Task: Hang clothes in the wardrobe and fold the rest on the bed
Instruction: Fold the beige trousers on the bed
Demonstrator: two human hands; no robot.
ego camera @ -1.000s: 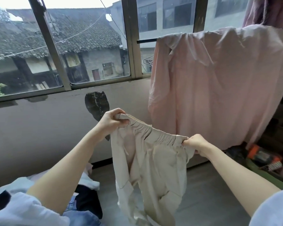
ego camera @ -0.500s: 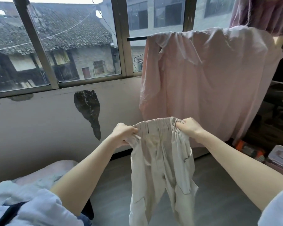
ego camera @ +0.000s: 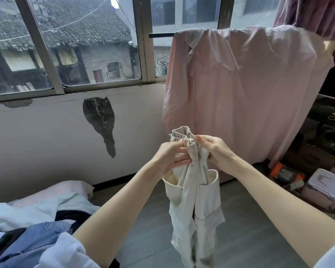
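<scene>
While both hands, left hand (ego camera: 172, 157) and right hand (ego camera: 214, 151), pinch trousers (ego camera: 195, 202) at waistband: soft, light, limp; best gripped along elastic.

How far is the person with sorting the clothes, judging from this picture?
Done: nothing folded or hung shows. In hand: the left hand and the right hand pinch the waistband of the beige trousers together, legs hanging over the floor. Left: the pile of clothes on the bed lies loose. No wardrobe is in view.
</scene>
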